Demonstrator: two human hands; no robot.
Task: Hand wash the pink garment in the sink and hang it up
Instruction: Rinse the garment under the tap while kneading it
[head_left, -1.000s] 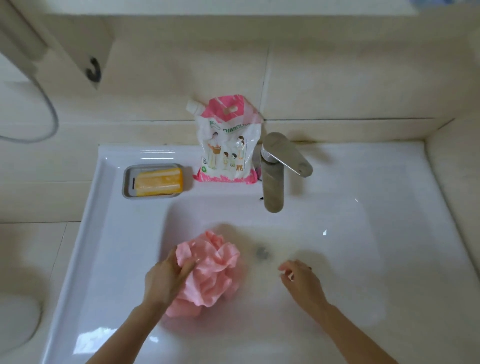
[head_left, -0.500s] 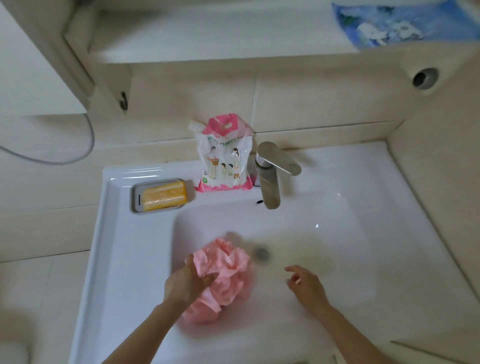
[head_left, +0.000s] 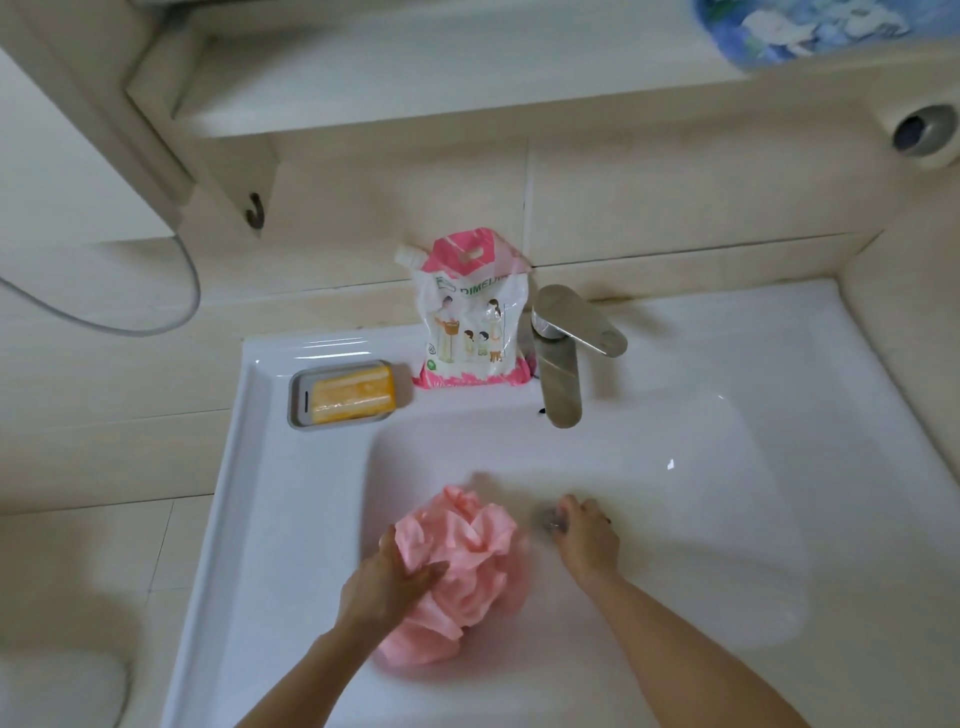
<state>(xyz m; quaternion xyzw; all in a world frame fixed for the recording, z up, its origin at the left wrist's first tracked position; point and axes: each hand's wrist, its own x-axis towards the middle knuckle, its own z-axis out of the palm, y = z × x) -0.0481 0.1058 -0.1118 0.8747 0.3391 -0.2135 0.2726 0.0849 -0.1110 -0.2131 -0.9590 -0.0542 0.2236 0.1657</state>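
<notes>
Since the washing belongs in the basin, the pink garment (head_left: 467, 566) lies bunched on the floor of the sink (head_left: 291, 519), below the tap (head_left: 558, 364) and slightly to its left. The left hand (head_left: 389, 577) grips it from the side away from the tap, a fold caught between thumb and fingers, probably to keep the bundle off the outlet. The right hand (head_left: 589, 538) reaches to the drain plug (head_left: 550, 524), almost straight below the tap. Its fingertips bend down onto the metal, but I cannot tell whether they pinch or only press.

The cloth is thin and soft, crumpled into rounded ruffles. The sink is glossy white ceramic and the tap is brushed steel with a flat lever. Just left of the tap stands a floppy plastic detergent pouch (head_left: 467, 317). Further left a waxy yellow soap bar (head_left: 353, 396) sits in a grey dish (head_left: 297, 402), both handy for washing.
</notes>
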